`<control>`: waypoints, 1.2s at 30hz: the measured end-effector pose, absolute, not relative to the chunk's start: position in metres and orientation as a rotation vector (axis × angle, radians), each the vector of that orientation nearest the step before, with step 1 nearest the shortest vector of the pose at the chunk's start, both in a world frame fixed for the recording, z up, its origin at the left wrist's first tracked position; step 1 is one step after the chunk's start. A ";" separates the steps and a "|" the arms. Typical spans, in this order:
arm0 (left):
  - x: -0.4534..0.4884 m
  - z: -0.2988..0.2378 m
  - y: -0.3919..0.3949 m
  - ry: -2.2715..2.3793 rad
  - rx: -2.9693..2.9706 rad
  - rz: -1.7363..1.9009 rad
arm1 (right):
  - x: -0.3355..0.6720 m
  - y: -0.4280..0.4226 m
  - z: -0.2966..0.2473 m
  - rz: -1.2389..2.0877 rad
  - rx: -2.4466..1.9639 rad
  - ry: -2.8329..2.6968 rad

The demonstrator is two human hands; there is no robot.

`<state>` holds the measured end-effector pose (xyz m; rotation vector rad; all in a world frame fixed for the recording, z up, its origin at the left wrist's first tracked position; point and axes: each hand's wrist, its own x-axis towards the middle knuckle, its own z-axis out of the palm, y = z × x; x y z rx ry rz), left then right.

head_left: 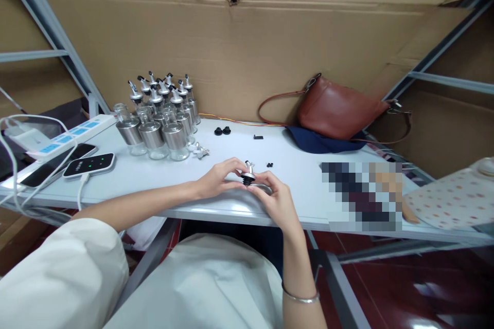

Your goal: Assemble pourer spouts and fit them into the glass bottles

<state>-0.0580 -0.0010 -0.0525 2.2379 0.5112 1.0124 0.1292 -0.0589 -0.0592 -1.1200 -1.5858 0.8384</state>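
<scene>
Between my two hands, just over the table's front part, is a pour spout (248, 177) with a silver top and a ribbed black stopper. My left hand (221, 177) pinches it from the left side. From the right, the thumb and fingers of my right hand (275, 194) close on it too. Beyond my left hand stand several glass bottles with metal bands; the front ones, such as this bottle (153, 138), have no spout, while those behind carry silver spouts (155, 94). Loose silver spout parts (200, 150) lie beside the bottles.
Two black stoppers (223, 131), a small black piece (258, 137) and tiny black bits (269, 165) lie on the white table (247, 151). At left are a power strip (73, 136), phone (57, 165) and cabled device (89, 165). A brown bag (339, 108) rests on dark blue cloth (320, 142).
</scene>
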 end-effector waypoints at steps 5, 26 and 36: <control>-0.057 -0.054 -0.002 0.568 2.176 0.957 | 0.129 -0.059 -0.059 0.872 -1.124 -1.555; -0.057 -0.055 0.000 0.524 2.317 1.010 | 0.129 -0.057 -0.062 0.709 -1.152 -1.595; -0.057 -0.053 0.001 0.448 2.411 1.039 | 0.127 -0.058 -0.062 0.696 -1.199 -1.608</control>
